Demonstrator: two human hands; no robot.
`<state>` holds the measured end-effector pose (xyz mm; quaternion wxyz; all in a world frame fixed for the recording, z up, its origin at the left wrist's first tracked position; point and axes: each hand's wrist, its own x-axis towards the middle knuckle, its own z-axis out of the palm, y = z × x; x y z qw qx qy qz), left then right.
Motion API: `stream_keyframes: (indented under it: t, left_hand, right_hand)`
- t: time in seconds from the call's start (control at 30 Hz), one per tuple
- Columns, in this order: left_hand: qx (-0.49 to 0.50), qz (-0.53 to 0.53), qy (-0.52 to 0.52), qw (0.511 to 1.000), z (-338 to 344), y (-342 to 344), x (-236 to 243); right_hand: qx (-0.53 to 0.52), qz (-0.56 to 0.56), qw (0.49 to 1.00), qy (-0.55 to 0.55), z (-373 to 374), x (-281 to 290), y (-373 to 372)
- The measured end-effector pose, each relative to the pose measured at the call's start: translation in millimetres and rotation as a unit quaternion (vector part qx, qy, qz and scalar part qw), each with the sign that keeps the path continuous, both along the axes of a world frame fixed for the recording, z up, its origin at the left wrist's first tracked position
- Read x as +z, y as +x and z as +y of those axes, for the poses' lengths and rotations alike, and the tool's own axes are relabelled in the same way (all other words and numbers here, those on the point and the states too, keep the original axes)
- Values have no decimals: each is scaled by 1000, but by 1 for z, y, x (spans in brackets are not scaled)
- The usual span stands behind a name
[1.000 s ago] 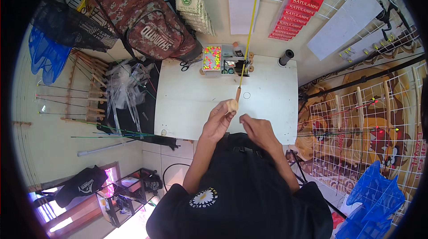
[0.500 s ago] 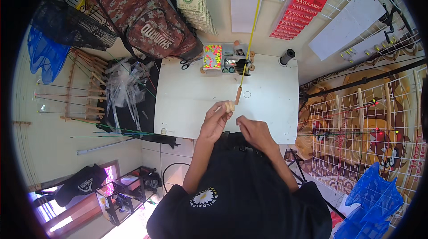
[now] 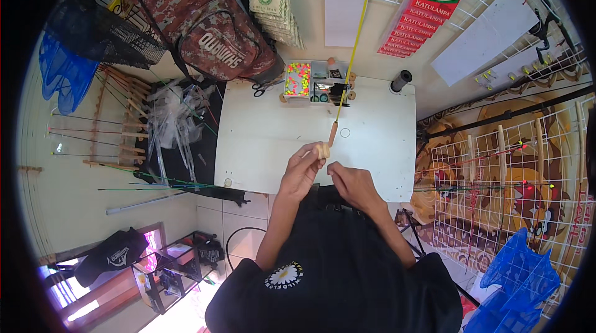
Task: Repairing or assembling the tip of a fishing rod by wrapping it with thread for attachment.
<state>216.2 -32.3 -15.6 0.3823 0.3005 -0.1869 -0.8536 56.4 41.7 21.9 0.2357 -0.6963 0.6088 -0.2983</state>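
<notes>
Close above the table's near edge, my left hand (image 3: 300, 174) is closed around a small pale spool (image 3: 321, 151), gripped between thumb and fingers. Beside it to the right, my right hand (image 3: 355, 185) is curled with thumb and forefinger pinched; whatever is between them is too fine to make out. Just beyond the spool lies the brown handle (image 3: 333, 133) of a fishing rod, whose yellow blank (image 3: 354, 50) runs away toward the wall. A thin dark ring (image 3: 345, 133) rests right of the handle.
On the white table (image 3: 267, 146) stand a box of colourful beads (image 3: 297, 79), a tray of small supplies (image 3: 321, 91), scissors (image 3: 259, 90) and a black cylinder (image 3: 401, 80). A camouflage rod bag (image 3: 214, 47) leans at the back left. Wire racks (image 3: 484, 165) with rods are at right.
The whole view has shifted very slightly. My right hand has edged a little left toward the spool; my left hand keeps its grip.
</notes>
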Motion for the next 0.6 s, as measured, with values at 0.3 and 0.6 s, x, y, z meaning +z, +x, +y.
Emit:
stream_keyframes:
  t: [0.3,0.6]
  left_hand:
    - [-135,-84,-93,983,7,8,6]
    - [70,131,114,982,-1,2,-16]
  right_hand:
    - [-50,-8,999,-7,-13,12,-12]
    - [3,41,999,5,-8,-10,1]
